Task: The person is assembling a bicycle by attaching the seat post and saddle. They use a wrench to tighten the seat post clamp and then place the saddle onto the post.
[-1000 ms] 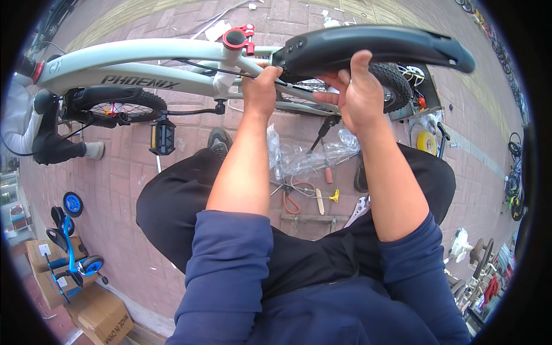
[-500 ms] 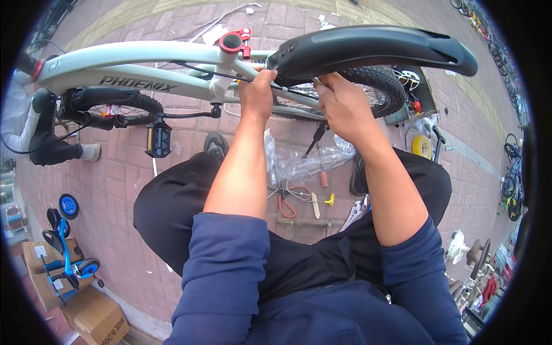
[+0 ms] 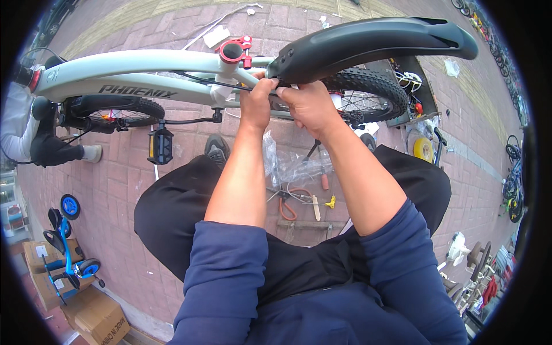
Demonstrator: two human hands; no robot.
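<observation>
Both closed tight on the black mudguard (image 3: 374, 43): left hand (image 3: 257, 103) and right hand (image 3: 310, 106), side by side, touching, above the back wheel (image 3: 368, 86).

Both hands (image 3: 287, 103) raised together, fingers (image 3: 265, 85) apparently pinched shut.

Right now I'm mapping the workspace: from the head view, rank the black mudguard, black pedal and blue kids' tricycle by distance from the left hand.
1. Black mudguard: its front end is at the left hand.
2. Black pedal: to the left, below the frame.
3. Blue kids' tricycle: far lower left, by cardboard boxes.
</observation>
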